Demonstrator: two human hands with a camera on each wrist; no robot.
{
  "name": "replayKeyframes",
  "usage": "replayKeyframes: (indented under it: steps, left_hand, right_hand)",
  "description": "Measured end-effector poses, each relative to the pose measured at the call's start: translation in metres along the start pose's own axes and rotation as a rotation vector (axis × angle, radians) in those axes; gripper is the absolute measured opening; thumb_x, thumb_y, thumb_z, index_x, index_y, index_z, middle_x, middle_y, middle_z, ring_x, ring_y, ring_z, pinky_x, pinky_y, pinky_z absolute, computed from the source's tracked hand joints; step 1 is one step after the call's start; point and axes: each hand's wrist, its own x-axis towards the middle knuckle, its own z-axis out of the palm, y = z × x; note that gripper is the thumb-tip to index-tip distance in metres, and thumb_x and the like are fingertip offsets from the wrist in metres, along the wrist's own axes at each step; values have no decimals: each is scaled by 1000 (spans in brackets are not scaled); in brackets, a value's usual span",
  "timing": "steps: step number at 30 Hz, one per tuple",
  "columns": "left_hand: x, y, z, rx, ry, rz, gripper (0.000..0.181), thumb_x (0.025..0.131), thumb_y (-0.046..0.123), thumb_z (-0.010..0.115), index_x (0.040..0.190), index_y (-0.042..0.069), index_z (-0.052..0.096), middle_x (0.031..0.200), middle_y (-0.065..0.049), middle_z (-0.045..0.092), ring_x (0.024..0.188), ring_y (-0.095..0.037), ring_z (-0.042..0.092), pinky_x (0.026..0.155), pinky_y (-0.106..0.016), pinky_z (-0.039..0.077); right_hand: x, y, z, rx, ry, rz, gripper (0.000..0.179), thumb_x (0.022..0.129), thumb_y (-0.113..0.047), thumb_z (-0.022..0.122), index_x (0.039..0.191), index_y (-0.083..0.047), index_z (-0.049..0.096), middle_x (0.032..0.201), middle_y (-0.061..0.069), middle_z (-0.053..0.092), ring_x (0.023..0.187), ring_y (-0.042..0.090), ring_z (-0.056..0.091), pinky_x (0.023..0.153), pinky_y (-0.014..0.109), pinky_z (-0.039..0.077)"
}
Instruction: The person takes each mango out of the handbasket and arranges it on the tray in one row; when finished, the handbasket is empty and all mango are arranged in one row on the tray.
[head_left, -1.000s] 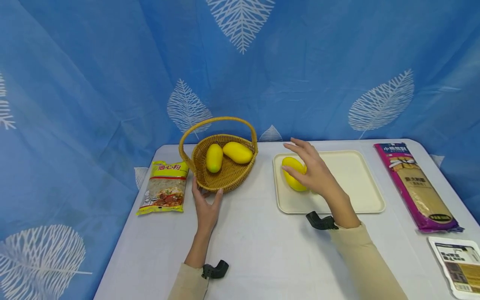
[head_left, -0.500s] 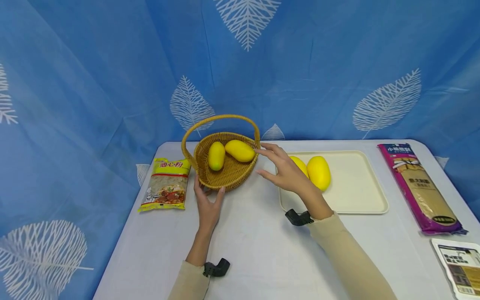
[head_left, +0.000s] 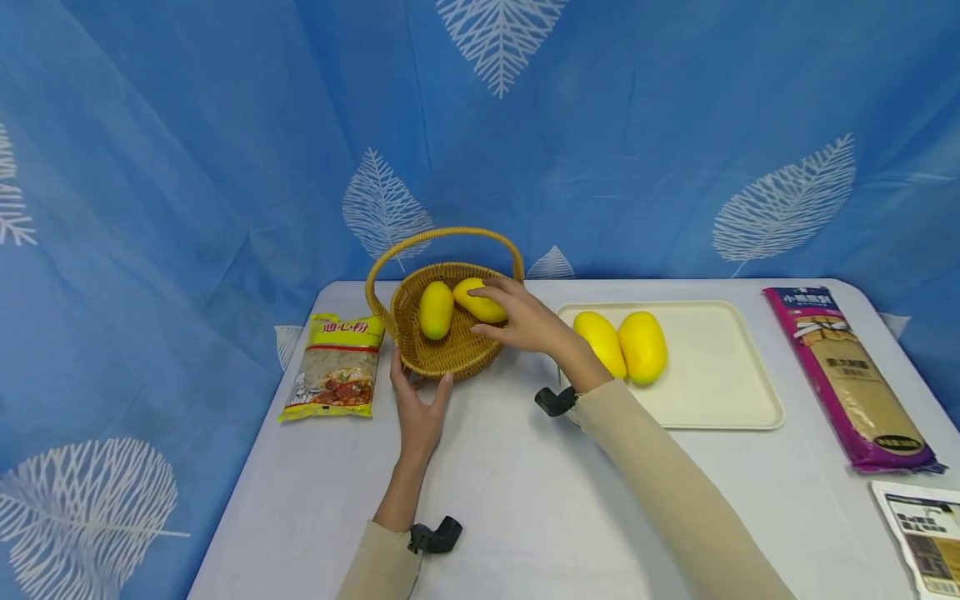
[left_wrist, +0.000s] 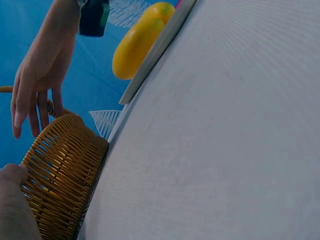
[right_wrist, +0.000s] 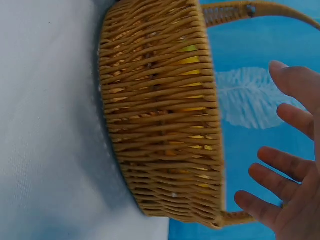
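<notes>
The wicker basket (head_left: 450, 363) with an arched handle holds two yellow mangoes, the left mango (head_left: 436, 312) and the right mango (head_left: 478, 310). At its near left side, my left hand (head_left: 418, 427) grips the basket; in the left wrist view the thumb (left_wrist: 16, 173) lies against the woven wall, with the other fingers out of sight. My right hand (head_left: 527, 323) is over the basket's right rim, fingers spread beside the right mango and partly covering it. In the right wrist view the right hand (right_wrist: 295, 185) has nothing in its grasp.
A cream tray (head_left: 712, 367) on the right bears two more mangoes (head_left: 642, 347). Left of the basket lies a yellow bag of pasta (head_left: 335, 367). A purple noodle packet (head_left: 855, 379) and a white-edged packet (head_left: 922, 533) lie at the far right. A blue curtain (head_left: 600, 167) hangs behind.
My right hand has moved left from over the tray's mangoes to above the basket, uncovering the tray's mangoes. The left hand stays at the basket. The head view has shifted slightly.
</notes>
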Motion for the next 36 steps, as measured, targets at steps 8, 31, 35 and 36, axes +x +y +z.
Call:
replayKeyframes:
  steps: [8, 31, 35, 36]
  left_hand:
    - [0, 1, 1, -21, -7, -1, 86, 93, 11, 66, 154, -2, 7, 157, -28, 16, 134, -48, 33, 101, -62, 35]
    - [1, 0, 0, -26, -8, -3, 86, 93, 10, 66, 154, -3, 7, 158, -27, 14, 136, -47, 31, 102, -62, 35]
    - [3, -21, 2, 1, 2, -11, 88, 93, 15, 67, 156, 4, 7, 160, -21, 15, 138, -38, 33, 102, -55, 38]
    - [4, -28, 2, 7, 4, -14, 88, 93, 16, 67, 156, 6, 7, 160, -19, 15, 138, -36, 34, 103, -53, 38]
  right_hand:
    - [20, 8, 8, -72, -87, 66, 55, 93, -35, 67, 142, -16, 52, 148, 16, 43, 137, 34, 40, 112, 51, 36]
    - [39, 15, 28, -106, -150, 141, 60, 89, -36, 72, 143, -22, 52, 156, 18, 29, 143, 36, 33, 115, 50, 32]
    - [43, 16, 30, -112, -166, 157, 62, 87, -38, 73, 143, -21, 52, 157, 17, 30, 142, 34, 36, 114, 49, 35]
    - [43, 16, 31, -115, -166, 160, 62, 87, -39, 74, 143, -21, 53, 157, 16, 30, 141, 34, 36, 113, 49, 35]
